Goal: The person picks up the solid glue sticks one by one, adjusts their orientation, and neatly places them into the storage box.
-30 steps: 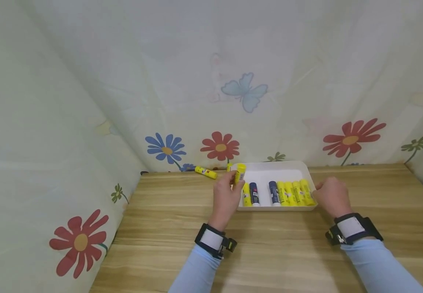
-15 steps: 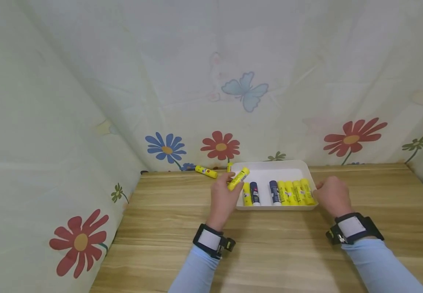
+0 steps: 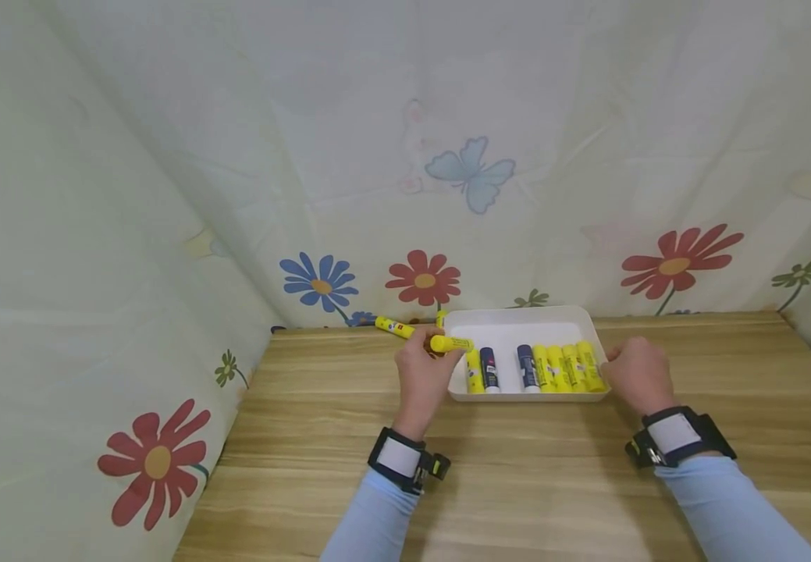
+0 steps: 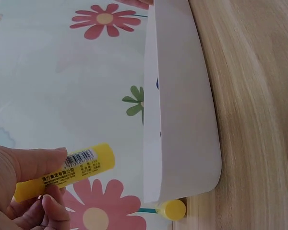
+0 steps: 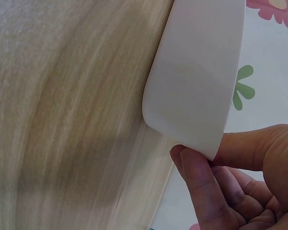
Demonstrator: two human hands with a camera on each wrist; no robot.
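My left hand [image 3: 422, 382] pinches a yellow glue stick [image 3: 451, 343] between thumb and fingers, above the left end of a white tray [image 3: 503, 324]. The stick lies nearly level, and its barcode label [image 4: 81, 158] shows in the left wrist view. In the tray, a yellow stick [image 3: 474, 371] and a navy one [image 3: 489, 370] stand side by side at the left. After a gap come another navy stick [image 3: 528, 368] and several yellow sticks [image 3: 556, 370]. At the tray's right end, my right hand [image 3: 640, 378] grips the rim between thumb and fingers.
Another yellow glue stick [image 3: 393, 326] lies on the wooden table [image 3: 517, 476], left of the tray near the back edge. Behind the tray's left corner pokes the end of one more [image 4: 174, 210]. A flower-printed curtain [image 3: 349, 179] hangs behind and at the sides.
The glue stick in my left hand has turned from upright, through slanted, to nearly level. That hand has shifted slightly left. My right hand stays on the tray's right end.
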